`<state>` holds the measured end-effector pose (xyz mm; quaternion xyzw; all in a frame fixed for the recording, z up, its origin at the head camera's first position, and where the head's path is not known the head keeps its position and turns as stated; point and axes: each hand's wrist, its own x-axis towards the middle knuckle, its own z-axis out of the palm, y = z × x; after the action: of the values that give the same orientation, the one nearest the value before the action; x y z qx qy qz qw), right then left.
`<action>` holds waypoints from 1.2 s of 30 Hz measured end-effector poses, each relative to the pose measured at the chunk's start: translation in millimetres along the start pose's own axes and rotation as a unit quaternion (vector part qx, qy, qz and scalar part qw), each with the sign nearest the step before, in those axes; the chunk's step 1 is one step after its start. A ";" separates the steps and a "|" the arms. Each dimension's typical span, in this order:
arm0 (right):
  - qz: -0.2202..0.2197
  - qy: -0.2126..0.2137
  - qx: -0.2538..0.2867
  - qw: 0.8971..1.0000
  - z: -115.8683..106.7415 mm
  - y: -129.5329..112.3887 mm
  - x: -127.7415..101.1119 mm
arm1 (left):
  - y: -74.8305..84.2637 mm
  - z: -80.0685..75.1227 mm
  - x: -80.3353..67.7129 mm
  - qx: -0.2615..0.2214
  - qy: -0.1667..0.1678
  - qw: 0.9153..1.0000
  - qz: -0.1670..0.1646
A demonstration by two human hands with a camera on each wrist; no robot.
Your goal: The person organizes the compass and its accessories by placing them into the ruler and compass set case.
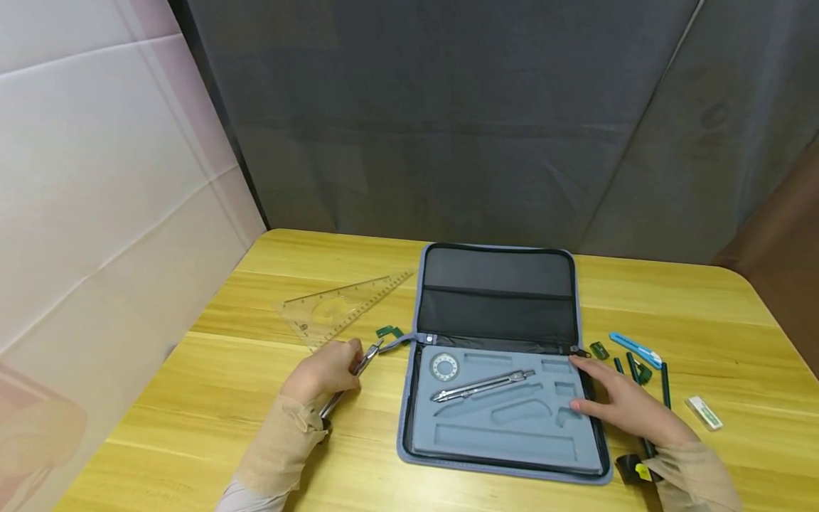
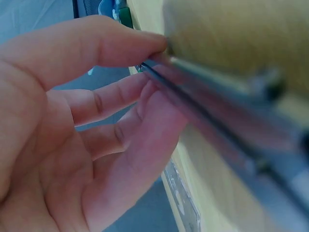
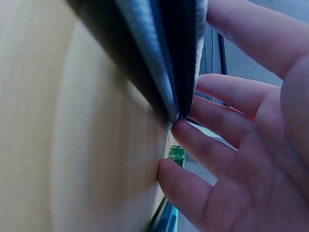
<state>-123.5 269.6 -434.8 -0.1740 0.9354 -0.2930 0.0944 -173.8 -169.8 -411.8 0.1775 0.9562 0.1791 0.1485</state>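
Note:
My left hand (image 1: 326,370) pinches a silver metal compass (image 1: 367,359) between thumb and fingers, close over the table left of the case. In the left wrist view its thin leg (image 2: 207,121) runs out from the fingertips, blurred. The zip case (image 1: 508,475) lies open, with a blue-grey moulded tray (image 1: 422,434) in its near half. In the tray are a second silver compass (image 1: 483,386) and a round pale dial-like piece (image 1: 444,367). At the right edge of the case rests my right hand (image 1: 630,409), its fingers spread along the side in the right wrist view.
A clear set square (image 1: 307,320) lies behind my left hand, near small green pieces (image 1: 384,331). Right of the case are a blue utility knife (image 1: 635,350), several dark pencils (image 1: 665,386), a white eraser (image 1: 704,413) and a black item (image 1: 630,469) with a yellow patch.

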 end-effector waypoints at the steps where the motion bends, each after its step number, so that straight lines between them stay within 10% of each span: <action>1: 0.000 -0.001 -0.001 1.000 0.0 0.0 -0.2 | 0.2 -0.4 -0.2 -0.001 0.000 1.000 -0.002; 36: 0.008 -0.007 0.000 1.000 0.0 0.4 -1.0 | -5.5 -10.4 -12.1 -0.004 -0.011 1.000 -0.017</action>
<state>-122.7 270.3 -434.9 -0.1680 0.9362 -0.2909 0.1031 -168.2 -182.4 -402.1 0.1628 0.9567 0.1781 0.1629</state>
